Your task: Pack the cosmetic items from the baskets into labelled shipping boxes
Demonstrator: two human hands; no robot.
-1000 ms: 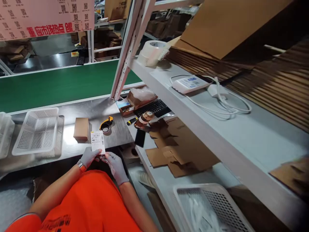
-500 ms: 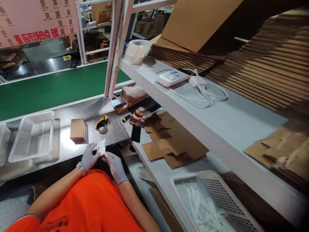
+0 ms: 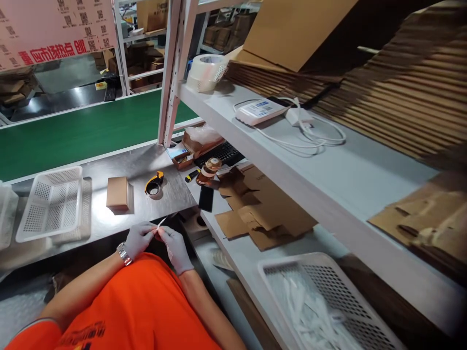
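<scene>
My left hand (image 3: 140, 240) and my right hand (image 3: 175, 248), both in pale gloves, meet in front of my orange shirt. Between their pinched fingertips is a white paper label (image 3: 161, 221), seen nearly edge-on. Beyond them, a small closed cardboard box (image 3: 117, 193) rests on the metal table (image 3: 140, 163). To its right lies a yellow and black tape dispenser (image 3: 153, 184). An empty white plastic basket (image 3: 53, 201) is on the table's left side.
A black phone (image 3: 206, 198), a jar (image 3: 209, 171) and flattened cardboard (image 3: 264, 204) lie to the right. The upper shelf (image 3: 350, 155) carries tape rolls (image 3: 206, 73) and a cabled white device (image 3: 260, 111). Behind the table runs a green conveyor (image 3: 83, 131).
The label has turned from showing its printed face to nearly edge-on. My hands have come closer together, their fingertips now almost touching.
</scene>
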